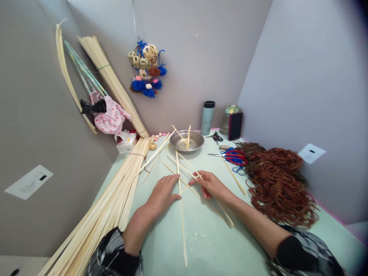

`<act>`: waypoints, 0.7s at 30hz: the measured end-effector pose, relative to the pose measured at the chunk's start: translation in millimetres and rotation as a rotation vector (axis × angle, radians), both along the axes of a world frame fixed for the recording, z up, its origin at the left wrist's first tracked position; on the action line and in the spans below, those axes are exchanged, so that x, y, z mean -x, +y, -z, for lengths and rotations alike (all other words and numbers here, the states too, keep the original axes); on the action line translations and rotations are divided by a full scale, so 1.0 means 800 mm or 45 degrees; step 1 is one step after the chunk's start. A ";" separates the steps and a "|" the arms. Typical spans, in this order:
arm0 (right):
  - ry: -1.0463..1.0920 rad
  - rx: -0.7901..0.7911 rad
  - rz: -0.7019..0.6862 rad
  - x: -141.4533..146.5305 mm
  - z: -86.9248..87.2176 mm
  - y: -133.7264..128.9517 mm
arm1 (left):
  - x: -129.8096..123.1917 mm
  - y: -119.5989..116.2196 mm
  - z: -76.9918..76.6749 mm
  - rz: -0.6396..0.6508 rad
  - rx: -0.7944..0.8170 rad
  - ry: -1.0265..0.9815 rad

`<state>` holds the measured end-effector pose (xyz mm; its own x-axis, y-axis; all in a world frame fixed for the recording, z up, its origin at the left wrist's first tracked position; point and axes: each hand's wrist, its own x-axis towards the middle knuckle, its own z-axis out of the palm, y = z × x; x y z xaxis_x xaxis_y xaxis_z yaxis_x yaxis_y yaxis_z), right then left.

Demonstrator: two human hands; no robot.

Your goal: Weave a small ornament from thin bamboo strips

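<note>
Several thin pale strips cross one another at the middle of the table. One long strip runs from near the bowl toward the front edge. My left hand rests beside it, fingertips pressing on the strip and the crossing, thumb lower on its edge. To the right, my right hand pinches strips between thumb and fingers, a little above the table. One of them, a slanting strip, passes under my right hand and comes out by the forearm. A metal bowl with strips and liquid in it stands beyond both hands.
A large bundle of strips lies at the left. Red-handled scissors, a loose strip and brown cord lie on the right. A tumbler, a jar and an upright phone stand at the back.
</note>
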<state>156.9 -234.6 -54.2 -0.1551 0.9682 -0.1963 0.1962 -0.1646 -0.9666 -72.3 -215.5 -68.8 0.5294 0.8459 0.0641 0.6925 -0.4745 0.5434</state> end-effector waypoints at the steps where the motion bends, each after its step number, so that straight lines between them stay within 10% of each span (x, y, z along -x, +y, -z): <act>1: 0.012 -0.010 0.041 -0.003 -0.003 0.000 | 0.001 0.000 0.001 0.024 -0.002 0.005; 21: -0.505 -0.247 0.549 -0.201 -0.091 -0.021 | -0.013 -0.018 -0.011 0.130 0.059 0.145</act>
